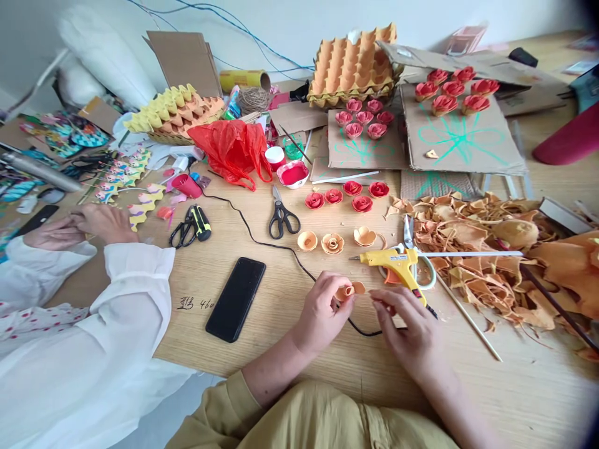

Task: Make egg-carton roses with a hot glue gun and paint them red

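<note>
Between the thumb and fingers of my left hand is a small orange flower that looks made of egg-carton pulp, with a curled centre and one petal sticking out to the right. My right hand is just right of it, its thumb and fingertips pinched together; whatever they hold, if anything, is too small to make out. Beyond my hands lies a yellow hot glue gun, nozzle to the left, over white-handled scissors. An unpainted flower sits between a plain cup and a petalled cup.
Orange carton scraps heap at the right. Several red roses stand behind, others on cardboard. Black scissors, a phone and a cable lie mid-table. At the left a co-worker's hands work.
</note>
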Available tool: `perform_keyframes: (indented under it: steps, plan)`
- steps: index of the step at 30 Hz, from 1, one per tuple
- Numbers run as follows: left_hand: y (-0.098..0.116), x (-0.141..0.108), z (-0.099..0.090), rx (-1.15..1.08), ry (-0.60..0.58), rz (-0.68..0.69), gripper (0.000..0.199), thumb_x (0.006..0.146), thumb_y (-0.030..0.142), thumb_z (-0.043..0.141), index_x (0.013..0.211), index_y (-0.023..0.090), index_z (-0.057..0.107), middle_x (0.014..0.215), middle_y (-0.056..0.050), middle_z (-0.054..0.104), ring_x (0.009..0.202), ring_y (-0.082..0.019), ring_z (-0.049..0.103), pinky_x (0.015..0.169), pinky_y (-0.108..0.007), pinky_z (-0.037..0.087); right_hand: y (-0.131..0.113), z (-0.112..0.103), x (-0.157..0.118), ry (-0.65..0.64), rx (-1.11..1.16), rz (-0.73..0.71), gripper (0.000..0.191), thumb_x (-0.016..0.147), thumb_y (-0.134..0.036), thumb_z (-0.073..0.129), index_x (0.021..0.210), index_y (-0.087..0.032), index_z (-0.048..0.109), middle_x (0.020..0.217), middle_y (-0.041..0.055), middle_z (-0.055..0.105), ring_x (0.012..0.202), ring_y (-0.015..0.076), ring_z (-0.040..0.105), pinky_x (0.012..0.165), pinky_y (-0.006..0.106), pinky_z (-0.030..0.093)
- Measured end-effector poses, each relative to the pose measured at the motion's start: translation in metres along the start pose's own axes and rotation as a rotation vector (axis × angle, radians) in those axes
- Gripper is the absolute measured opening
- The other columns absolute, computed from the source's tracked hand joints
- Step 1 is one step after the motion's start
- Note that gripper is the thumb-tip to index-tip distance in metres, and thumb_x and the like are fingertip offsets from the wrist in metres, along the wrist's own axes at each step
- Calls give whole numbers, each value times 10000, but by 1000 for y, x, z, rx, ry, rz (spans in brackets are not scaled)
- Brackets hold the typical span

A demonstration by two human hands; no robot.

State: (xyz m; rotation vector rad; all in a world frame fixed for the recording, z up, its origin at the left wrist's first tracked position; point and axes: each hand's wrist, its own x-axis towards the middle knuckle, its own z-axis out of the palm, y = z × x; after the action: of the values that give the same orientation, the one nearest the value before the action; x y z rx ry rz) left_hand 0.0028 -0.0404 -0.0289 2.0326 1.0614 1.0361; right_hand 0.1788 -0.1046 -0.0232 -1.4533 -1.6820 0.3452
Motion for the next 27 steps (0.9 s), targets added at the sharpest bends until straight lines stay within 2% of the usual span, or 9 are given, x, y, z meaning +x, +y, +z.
perform_keyframes:
  steps: [3, 7, 10, 12, 17, 22, 27]
  plan:
    - [0, -1, 5, -12, -42, -15, 214, 894, 81, 672, 1059, 205, 614, 998, -57, 684, 962, -202, 670, 809, -315, 586, -5, 8, 0, -90, 33, -14, 251, 1038, -150, 507, 1206, -247, 667, 1057, 95, 718, 908, 215, 714, 800, 353, 597]
    - [3, -2, 5, -65, -143, -69, 279, 931, 85, 622, 1181, 209, 602, 1106, -80, 723, 1003, -204, 711, 877, -338, 607, 0, 9, 3, -45, -11, 12, 237, 1039, -166, 515, 1193, -242, 678, 1055, 99, 733, 923, 221, 734, 804, 358, 615]
    - [5, -1, 0, -24, -203, -36, 269, 986, 72, 529, 1190, 217, 626, 1128, -75, 752, 1020, -199, 727, 919, -347, 601, 4, 7, 3, -41, -17, 23, 191, 1028, -171, 545, 1153, -239, 672, 1031, 88, 740, 903, 215, 734, 787, 345, 615]
    - [5, -1, -3, 15, -221, -27, 259, 982, 57, 531, 1147, 220, 647, 1105, -59, 768, 1002, -197, 734, 915, -345, 598, 5, 7, 3, -54, -10, 24, 159, 1025, -180, 560, 1132, -238, 663, 1021, 84, 740, 893, 212, 732, 787, 342, 613]
    - [3, -2, -3, 28, -237, -61, 244, 918, 62, 666, 1103, 220, 662, 1052, -35, 777, 898, -186, 739, 839, -318, 603, 4, 8, 4, -85, 21, 43, 113, 1029, -198, 564, 1068, -242, 661, 980, 74, 734, 875, 213, 734, 768, 330, 604]
    - [1, -1, 1, 68, -204, -78, 217, 913, 69, 677, 1067, 221, 663, 1010, -29, 782, 827, -177, 730, 828, -322, 601, 4, 8, 3, -80, -15, 47, 109, 1028, -202, 564, 1054, -239, 663, 970, 68, 738, 837, 203, 726, 719, 311, 589]
    - [1, 0, 3, 97, -208, -54, 189, 908, 73, 679, 1028, 219, 677, 979, -31, 775, 780, -174, 707, 810, -323, 588, 6, 10, 2, -93, -14, 77, 113, 1038, -215, 551, 1048, -242, 660, 981, 79, 730, 848, 216, 723, 736, 331, 593]
